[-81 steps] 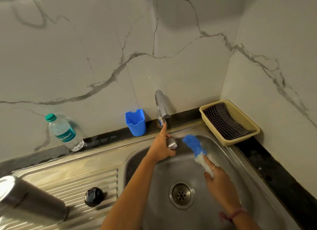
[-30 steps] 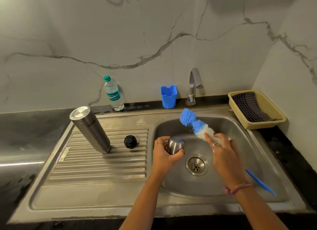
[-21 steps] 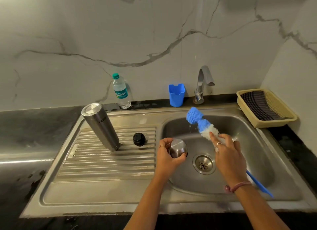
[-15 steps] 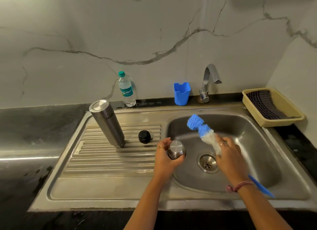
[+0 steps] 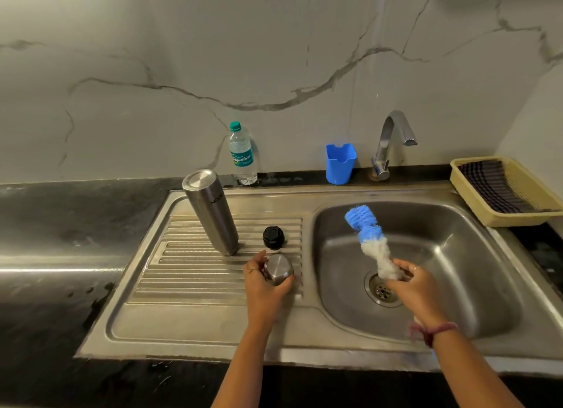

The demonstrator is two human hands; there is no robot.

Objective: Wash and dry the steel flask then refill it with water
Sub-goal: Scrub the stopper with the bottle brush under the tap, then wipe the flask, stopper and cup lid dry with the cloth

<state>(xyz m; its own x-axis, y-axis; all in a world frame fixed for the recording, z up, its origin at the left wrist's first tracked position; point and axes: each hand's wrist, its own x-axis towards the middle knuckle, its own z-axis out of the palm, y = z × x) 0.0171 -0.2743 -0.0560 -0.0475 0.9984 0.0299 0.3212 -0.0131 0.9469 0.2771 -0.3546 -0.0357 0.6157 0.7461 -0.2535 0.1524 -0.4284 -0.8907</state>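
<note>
Gleaming steel drainboard (image 5: 189, 273), black counter (image 5: 54, 224), marble wall (image 5: 182, 57)

We see flask (image 5: 210, 211), stopper (image 5: 273, 237) beyond left hand (image 5: 264, 288) | drain (image 5: 382, 290) by right hand (image 5: 416, 288) | basket (image 5: 499, 217) far right

bare arms, rings, right wrist (image 5: 434, 331) thread band

I am looking at white marble-look walls (image 5: 182, 57) with grey veins meeting in a corner, above a dark, glossy countertop (image 5: 61, 224) catching light.
</note>
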